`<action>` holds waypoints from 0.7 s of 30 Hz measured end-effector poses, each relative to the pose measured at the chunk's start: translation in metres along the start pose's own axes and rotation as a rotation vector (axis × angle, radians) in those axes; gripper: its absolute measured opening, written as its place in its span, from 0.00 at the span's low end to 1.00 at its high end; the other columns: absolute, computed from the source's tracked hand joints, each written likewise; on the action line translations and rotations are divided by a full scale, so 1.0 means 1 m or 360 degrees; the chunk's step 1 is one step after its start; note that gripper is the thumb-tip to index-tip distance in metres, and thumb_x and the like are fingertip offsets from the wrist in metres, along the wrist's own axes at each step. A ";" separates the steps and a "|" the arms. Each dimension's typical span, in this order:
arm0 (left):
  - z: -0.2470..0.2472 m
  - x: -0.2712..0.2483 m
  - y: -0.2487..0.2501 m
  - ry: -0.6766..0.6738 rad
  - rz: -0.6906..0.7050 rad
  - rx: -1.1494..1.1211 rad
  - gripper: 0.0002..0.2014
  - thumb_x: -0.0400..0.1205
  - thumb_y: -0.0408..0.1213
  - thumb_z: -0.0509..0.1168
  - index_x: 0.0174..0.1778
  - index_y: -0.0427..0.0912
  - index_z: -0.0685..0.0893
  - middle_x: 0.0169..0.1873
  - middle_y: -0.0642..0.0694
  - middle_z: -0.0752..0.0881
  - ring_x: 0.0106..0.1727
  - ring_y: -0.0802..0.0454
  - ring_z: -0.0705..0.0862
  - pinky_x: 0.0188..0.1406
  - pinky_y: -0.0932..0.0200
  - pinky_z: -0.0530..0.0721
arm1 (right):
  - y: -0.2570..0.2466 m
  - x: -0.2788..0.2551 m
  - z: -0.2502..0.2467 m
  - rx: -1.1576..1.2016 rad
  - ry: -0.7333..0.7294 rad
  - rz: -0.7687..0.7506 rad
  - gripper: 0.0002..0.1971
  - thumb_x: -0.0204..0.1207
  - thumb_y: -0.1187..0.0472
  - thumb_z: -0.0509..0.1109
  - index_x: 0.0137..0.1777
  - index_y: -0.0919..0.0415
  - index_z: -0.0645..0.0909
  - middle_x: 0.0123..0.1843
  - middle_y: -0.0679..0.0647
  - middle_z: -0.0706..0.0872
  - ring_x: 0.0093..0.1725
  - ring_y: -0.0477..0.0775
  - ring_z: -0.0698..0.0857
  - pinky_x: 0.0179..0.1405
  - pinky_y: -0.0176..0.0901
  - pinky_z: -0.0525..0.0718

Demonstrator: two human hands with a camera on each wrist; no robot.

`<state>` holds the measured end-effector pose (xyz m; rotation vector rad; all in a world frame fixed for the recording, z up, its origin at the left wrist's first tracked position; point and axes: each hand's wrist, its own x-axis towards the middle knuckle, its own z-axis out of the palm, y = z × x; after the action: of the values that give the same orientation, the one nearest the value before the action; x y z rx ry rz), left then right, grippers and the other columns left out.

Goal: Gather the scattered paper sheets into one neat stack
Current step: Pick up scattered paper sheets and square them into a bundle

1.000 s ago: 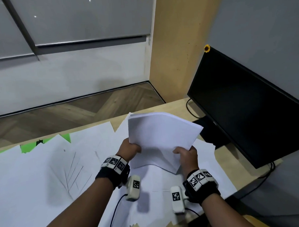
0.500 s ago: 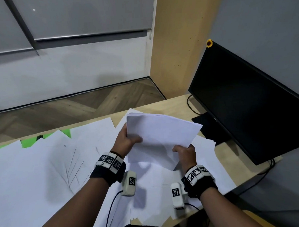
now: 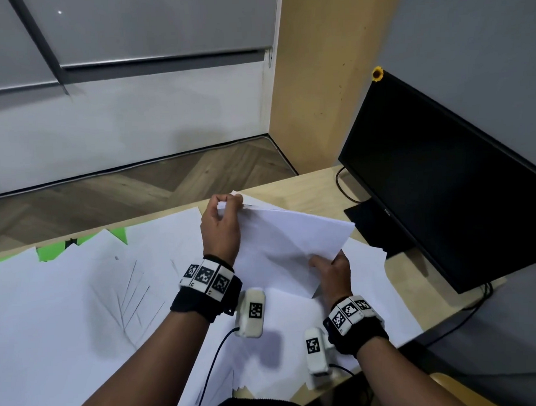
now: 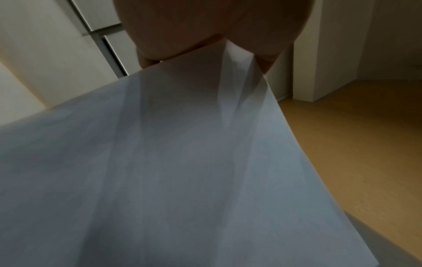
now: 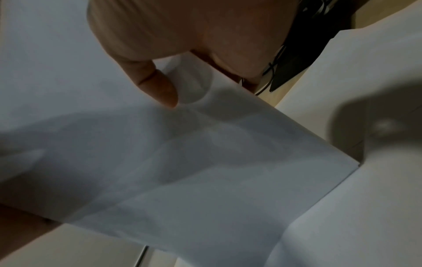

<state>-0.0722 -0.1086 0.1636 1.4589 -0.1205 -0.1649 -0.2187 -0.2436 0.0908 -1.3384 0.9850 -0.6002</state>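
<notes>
The paper sheets (image 3: 287,248) are pinched up off the table (image 3: 309,185) by the left hand (image 3: 220,229) at one corner and the right hand (image 3: 332,272) at the opposite edge, likely to line them up.

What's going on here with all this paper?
A person is tidying loose sheets. Both hands hold a small bundle of white paper above the desk: the left hand pinches its far corner, the right hand grips its near edge. Many sheets lie scattered on the desk, beside a dark monitor.

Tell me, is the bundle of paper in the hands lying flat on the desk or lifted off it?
Lifted. The paper bundle tilts above the desk, left hand pinching its far corner, right hand gripping its near edge.
</notes>
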 end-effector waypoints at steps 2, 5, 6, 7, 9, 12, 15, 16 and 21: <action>-0.001 0.001 -0.001 0.0029 -0.0009 -0.0026 0.08 0.74 0.49 0.66 0.33 0.50 0.78 0.31 0.62 0.84 0.39 0.63 0.79 0.46 0.62 0.73 | -0.005 -0.001 0.001 0.0042 -0.0008 -0.0058 0.18 0.55 0.63 0.71 0.48 0.61 0.83 0.39 0.52 0.88 0.34 0.44 0.85 0.33 0.33 0.82; 0.000 0.001 -0.002 0.0038 -0.0014 -0.0021 0.09 0.78 0.47 0.67 0.35 0.50 0.79 0.31 0.62 0.83 0.37 0.65 0.79 0.47 0.62 0.72 | -0.008 0.000 0.006 0.0085 -0.0011 -0.0018 0.15 0.55 0.62 0.72 0.45 0.60 0.84 0.41 0.52 0.89 0.38 0.50 0.86 0.37 0.38 0.83; 0.002 0.000 -0.001 0.0021 -0.0014 -0.0001 0.09 0.79 0.48 0.67 0.35 0.50 0.80 0.31 0.62 0.83 0.36 0.64 0.79 0.46 0.62 0.73 | -0.008 0.000 0.007 0.0105 0.0012 -0.0009 0.14 0.56 0.62 0.72 0.43 0.59 0.85 0.41 0.52 0.89 0.38 0.50 0.87 0.38 0.39 0.83; 0.004 -0.002 0.000 -0.0005 -0.0005 0.0020 0.10 0.81 0.48 0.67 0.35 0.51 0.80 0.31 0.61 0.82 0.36 0.62 0.78 0.45 0.61 0.74 | -0.009 0.000 0.009 0.0123 0.0042 -0.0007 0.13 0.56 0.62 0.71 0.43 0.61 0.85 0.40 0.52 0.89 0.38 0.50 0.87 0.39 0.40 0.84; 0.008 -0.004 0.005 -0.0061 0.0045 0.0046 0.12 0.82 0.48 0.68 0.34 0.50 0.80 0.31 0.57 0.81 0.35 0.58 0.78 0.43 0.60 0.75 | -0.011 0.001 0.013 0.0168 0.0085 -0.0042 0.16 0.56 0.63 0.71 0.45 0.68 0.85 0.40 0.53 0.89 0.39 0.51 0.87 0.41 0.43 0.83; 0.012 -0.006 0.016 -0.0050 0.0120 0.0016 0.13 0.83 0.47 0.67 0.33 0.49 0.78 0.28 0.55 0.78 0.32 0.57 0.74 0.38 0.61 0.74 | -0.017 0.000 0.017 0.0239 0.0125 -0.0090 0.15 0.58 0.64 0.71 0.45 0.67 0.85 0.40 0.54 0.89 0.40 0.53 0.87 0.42 0.45 0.83; 0.009 -0.001 0.019 0.0026 0.0181 0.0001 0.15 0.82 0.49 0.66 0.32 0.48 0.74 0.23 0.60 0.75 0.29 0.61 0.71 0.34 0.65 0.70 | -0.023 -0.002 0.014 0.0272 0.0130 -0.0119 0.15 0.58 0.65 0.71 0.46 0.68 0.85 0.40 0.54 0.89 0.38 0.50 0.87 0.39 0.42 0.85; 0.008 0.001 0.017 0.0035 0.0162 0.0021 0.16 0.82 0.50 0.66 0.33 0.47 0.74 0.24 0.60 0.75 0.30 0.61 0.71 0.35 0.64 0.70 | -0.019 0.000 0.012 0.0232 0.0133 -0.0106 0.14 0.57 0.65 0.71 0.45 0.67 0.85 0.39 0.53 0.89 0.38 0.51 0.87 0.38 0.42 0.84; 0.005 0.001 0.006 -0.0019 -0.0074 0.0113 0.21 0.81 0.54 0.66 0.29 0.48 0.69 0.24 0.59 0.72 0.32 0.57 0.71 0.41 0.58 0.71 | 0.001 0.000 0.009 -0.0103 0.0076 0.0303 0.11 0.54 0.64 0.71 0.39 0.61 0.82 0.35 0.52 0.87 0.40 0.62 0.85 0.35 0.56 0.85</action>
<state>-0.0719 -0.1130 0.1696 1.5322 -0.1029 -0.2090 -0.2109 -0.2387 0.0896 -1.2738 1.1644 -0.4606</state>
